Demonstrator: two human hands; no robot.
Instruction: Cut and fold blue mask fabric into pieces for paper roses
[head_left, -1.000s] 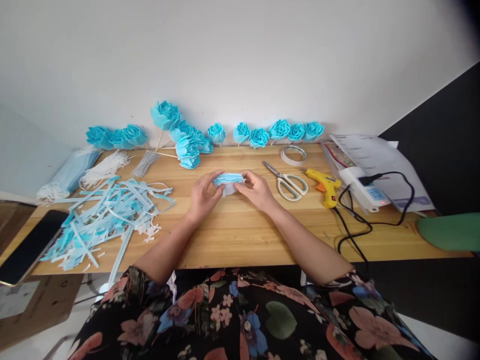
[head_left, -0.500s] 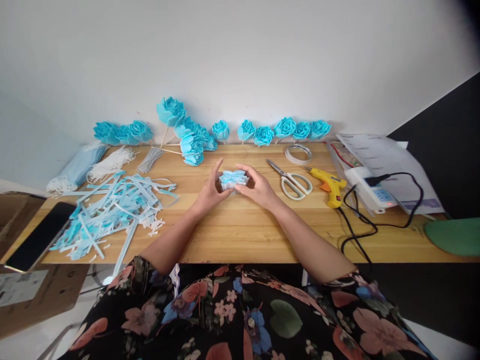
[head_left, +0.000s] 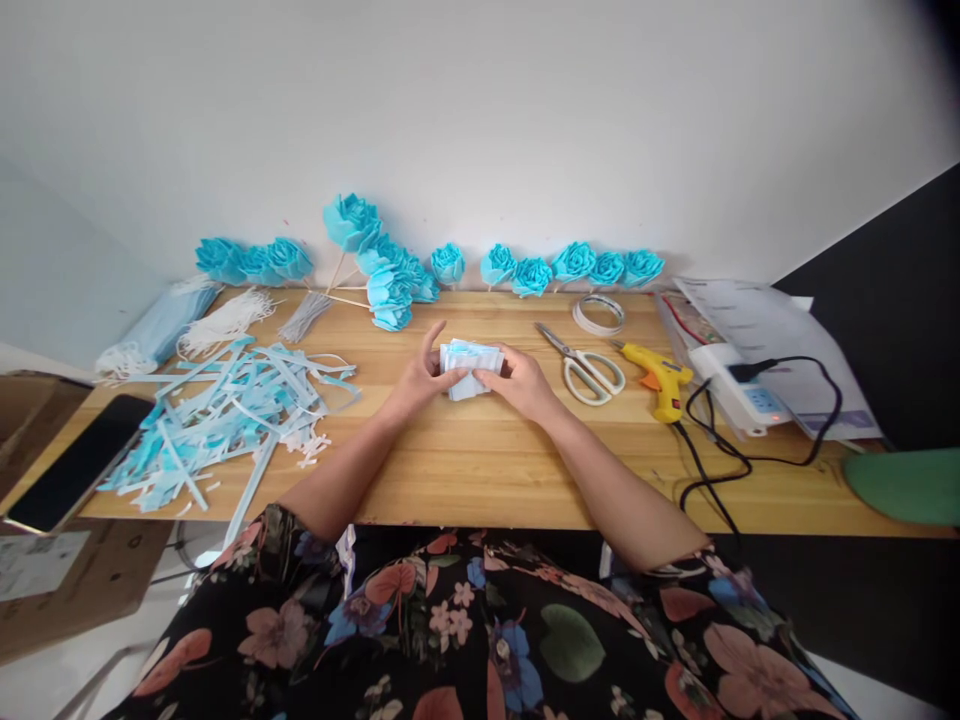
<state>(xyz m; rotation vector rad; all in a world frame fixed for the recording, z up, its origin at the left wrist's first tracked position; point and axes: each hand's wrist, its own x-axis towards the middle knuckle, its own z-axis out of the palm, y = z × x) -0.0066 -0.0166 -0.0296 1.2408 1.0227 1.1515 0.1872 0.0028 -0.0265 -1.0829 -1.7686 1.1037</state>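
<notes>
Between my two hands, over the middle of the table, is a small stack of pale blue and white fabric pieces (head_left: 471, 366). My left hand (head_left: 424, 380) grips its left side, thumb across the front face, with one finger sticking up. On the right side my right hand (head_left: 523, 382) pinches the stack, its thumb on the front and its fingers behind, partly hidden. White-handled scissors (head_left: 592, 377) lie just right of my right hand. A heap of cut blue and white strips (head_left: 225, 425) spreads out to the left of my left hand.
Blue fabric flowers (head_left: 532, 275) line the wall. Right: a tape roll (head_left: 598, 314), a yellow glue gun (head_left: 660, 375) with black cord, a power strip (head_left: 739, 388), papers (head_left: 772, 340). Left: a phone (head_left: 79, 460), face masks (head_left: 169, 325), white cords (head_left: 227, 320), grey wires (head_left: 304, 316).
The stack has been tilted so its flat front face shows, where before mostly its layered edges showed. Both thumbs now press on that face. The view has shifted slightly.
</notes>
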